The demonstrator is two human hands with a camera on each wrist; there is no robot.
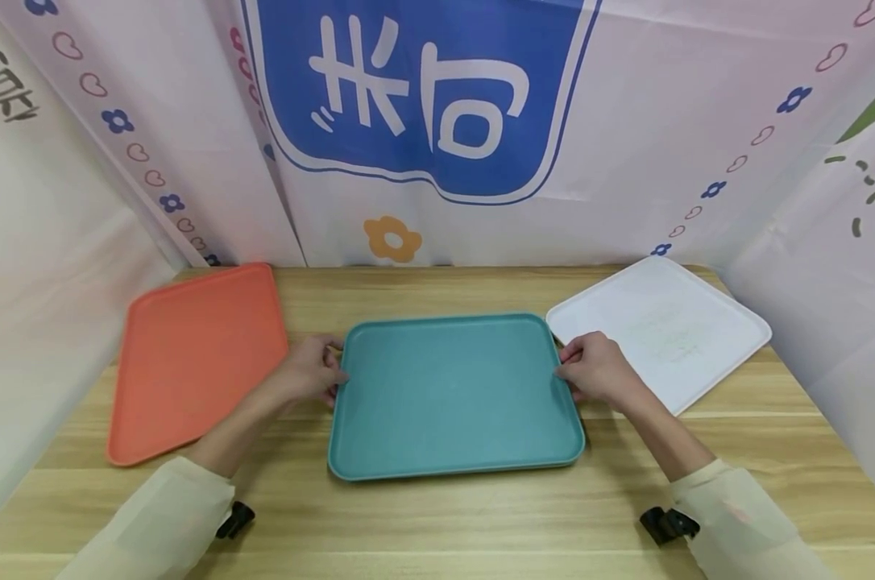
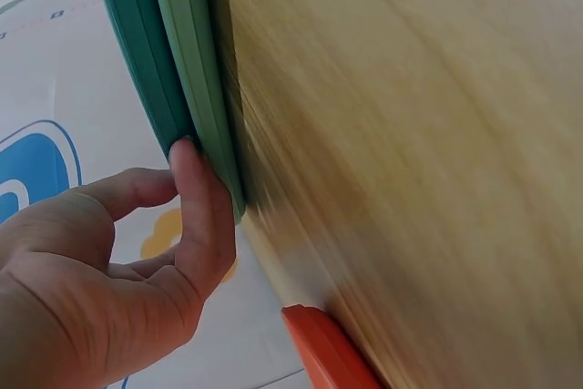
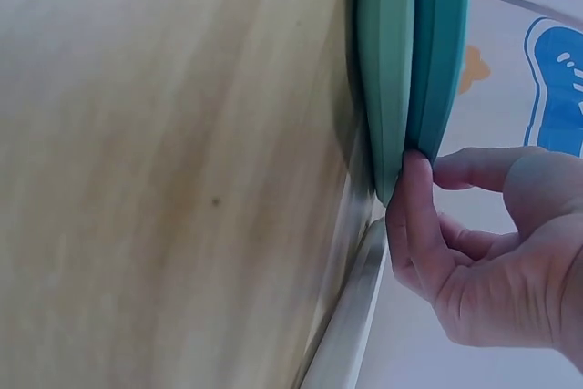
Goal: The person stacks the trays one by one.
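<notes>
1. Through the head camera I see the teal tray (image 1: 455, 395) lying level at the middle of the wood-grain tabletop (image 1: 437, 524), its long sides running left to right.
2. The person's left hand (image 1: 310, 370) pinches the teal tray's left rim, thumb above and fingers curled beneath.
3. The right hand (image 1: 597, 366) grips the opposite rim the same way, slightly behind mid-side.
4. My wrist views show a light green tray (image 2: 196, 52) directly under the teal one, rims almost matching; I cannot tell whether it sits flat on the wood.
5. On the left, the orange tray (image 1: 198, 362) lies askew, a strip of wood separating it from the teal rim. The left forearm passes over its near right edge; contact I cannot judge.
6. Room is tightest on the right: the white tray (image 1: 669, 330), turned cornerwise, has its left corner just beside the teal tray's back right corner. The right hand reaches in along its near edge.
7. Behind, a band of wood separates the teal tray from the printed curtain (image 1: 474, 234); a broader stretch lies in front, between the sleeves (image 1: 151, 515).
</notes>
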